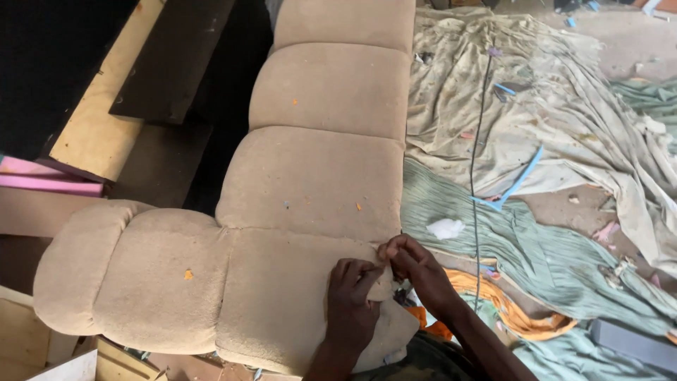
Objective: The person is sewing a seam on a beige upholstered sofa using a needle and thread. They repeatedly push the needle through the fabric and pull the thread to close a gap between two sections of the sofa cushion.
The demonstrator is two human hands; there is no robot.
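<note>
Messy workshop floor with rumpled drop cloths (564,127) everywhere, and both hands, left (350,303) and right (417,271), are pinching the tan fabric edge (384,282) at the near corner of a tufted beige sofa cushion (310,183).

Tan sofa cushion (310,183) (orange-flecked); pale-green ribbed cloth (550,261).

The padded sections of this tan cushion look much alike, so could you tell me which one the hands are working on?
The section nearest the camera: the left hand and right hand pinch its loose fabric edge. The other sections lie untouched.
</note>
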